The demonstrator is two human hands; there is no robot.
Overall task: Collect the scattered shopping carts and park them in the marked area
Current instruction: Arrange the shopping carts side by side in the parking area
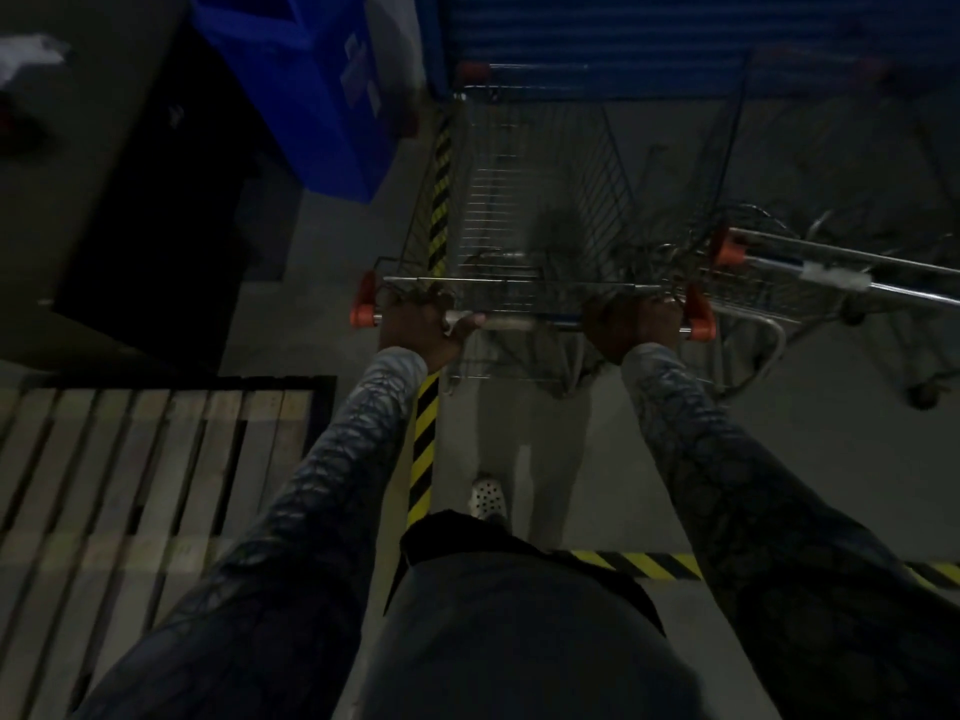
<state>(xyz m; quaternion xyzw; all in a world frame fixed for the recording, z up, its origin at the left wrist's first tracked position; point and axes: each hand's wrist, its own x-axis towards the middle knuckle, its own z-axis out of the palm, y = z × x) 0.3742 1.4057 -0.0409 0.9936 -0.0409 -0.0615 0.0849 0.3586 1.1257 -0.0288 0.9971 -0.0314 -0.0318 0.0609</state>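
A wire shopping cart (530, 200) with orange handle caps stands right in front of me, its basket pointing away toward a blue shutter. My left hand (421, 324) grips the left end of its handle bar (524, 319). The bar's right end is held by my right hand (631, 322). Yellow-and-black hazard tape (423, 449) runs along the floor under the cart's left side, and a second strip (639, 563) crosses near my feet. A second cart (810, 272) is parked close on the right, its handle angled toward me.
A wooden pallet (140, 485) lies on the floor at the left. Behind it stands a dark cabinet (156, 200) and a blue bin (311, 85). The blue shutter (675, 33) closes off the far end. More cart frames show dimly at the far right.
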